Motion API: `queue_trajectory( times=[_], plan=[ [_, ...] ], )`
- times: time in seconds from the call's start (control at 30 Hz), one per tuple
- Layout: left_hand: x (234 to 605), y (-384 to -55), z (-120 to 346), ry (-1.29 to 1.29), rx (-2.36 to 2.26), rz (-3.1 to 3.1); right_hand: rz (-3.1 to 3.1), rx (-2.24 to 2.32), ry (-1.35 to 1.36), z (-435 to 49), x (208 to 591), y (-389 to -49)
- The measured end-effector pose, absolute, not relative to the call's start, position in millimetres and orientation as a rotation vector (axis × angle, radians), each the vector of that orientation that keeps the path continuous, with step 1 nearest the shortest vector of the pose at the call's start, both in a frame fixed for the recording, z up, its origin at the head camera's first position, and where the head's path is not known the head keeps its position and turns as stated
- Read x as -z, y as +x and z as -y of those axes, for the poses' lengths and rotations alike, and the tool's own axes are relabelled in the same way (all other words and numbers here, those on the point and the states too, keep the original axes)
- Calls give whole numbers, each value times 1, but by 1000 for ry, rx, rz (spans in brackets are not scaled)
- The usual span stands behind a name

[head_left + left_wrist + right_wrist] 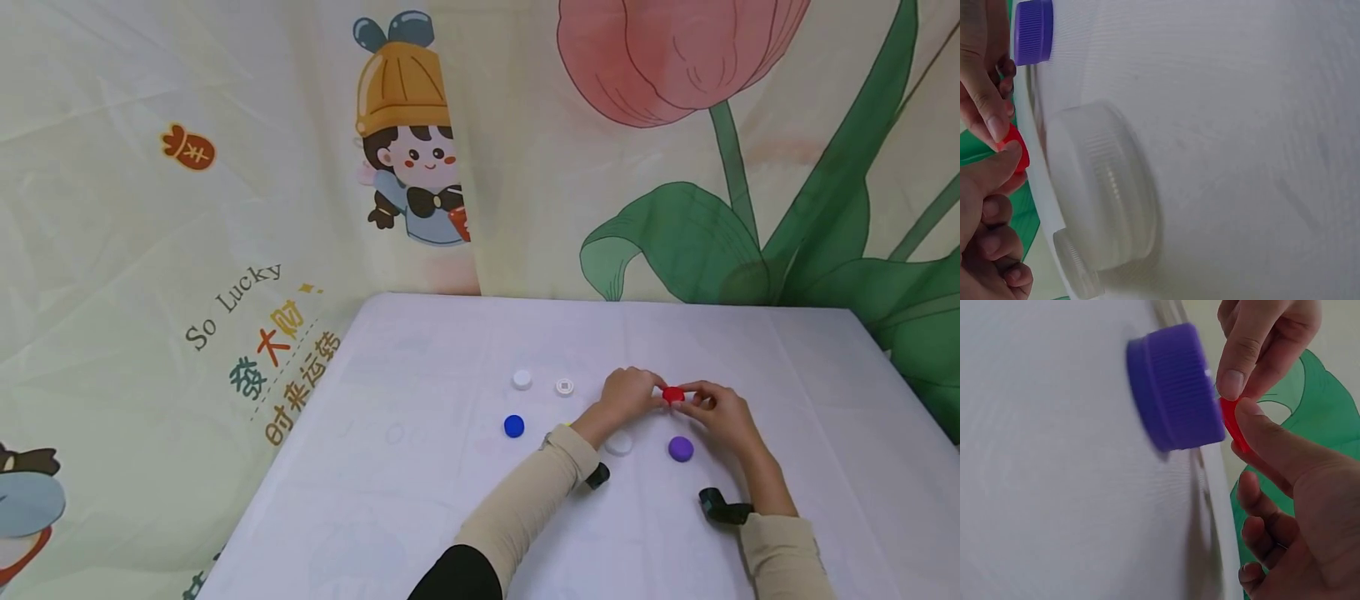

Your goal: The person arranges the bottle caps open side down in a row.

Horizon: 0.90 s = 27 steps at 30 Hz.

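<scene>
A red bottle cap (672,396) is pinched between both hands over the right half of the white table. My left hand (630,393) grips its left side with thumb and finger. From the other side my right hand (723,414) pinches it, and the right wrist view shows that thumb pressed on its face, the other fingers loosely bent. Just nearer than the hands lies a purple cap (1175,387) with a ribbed side. A large whitish translucent cap (1104,187) sits under my left wrist, a smaller clear cap (1077,265) beyond it.
Left of the hands lie a white cap (521,380), a white cap with a square mark (564,387) and a blue cap (513,426). A sliver of yellow shows behind the left forearm. Behind the white-covered table (420,350) hangs a printed cloth (517,167).
</scene>
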State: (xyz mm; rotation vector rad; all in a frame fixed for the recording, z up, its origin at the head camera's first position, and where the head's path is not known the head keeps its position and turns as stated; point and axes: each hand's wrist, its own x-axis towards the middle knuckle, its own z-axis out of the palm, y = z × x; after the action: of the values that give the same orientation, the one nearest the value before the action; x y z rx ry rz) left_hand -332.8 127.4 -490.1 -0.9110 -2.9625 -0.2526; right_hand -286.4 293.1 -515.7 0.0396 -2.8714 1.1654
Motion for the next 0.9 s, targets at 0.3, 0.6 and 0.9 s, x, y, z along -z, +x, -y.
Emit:
queue_trajectory(
  times=[0.3,0.6,0.9],
  plan=[
    [498,-333,-135,-874,123,2992,2880,-1107,30,-294,524,-289],
    [497,-330,-137,-923,69,2971,2873,-976,10,-292,525,-287],
    [498,-330,-141,-892,15,2964,2854,-913,15,-294,528,-287]
  ],
)
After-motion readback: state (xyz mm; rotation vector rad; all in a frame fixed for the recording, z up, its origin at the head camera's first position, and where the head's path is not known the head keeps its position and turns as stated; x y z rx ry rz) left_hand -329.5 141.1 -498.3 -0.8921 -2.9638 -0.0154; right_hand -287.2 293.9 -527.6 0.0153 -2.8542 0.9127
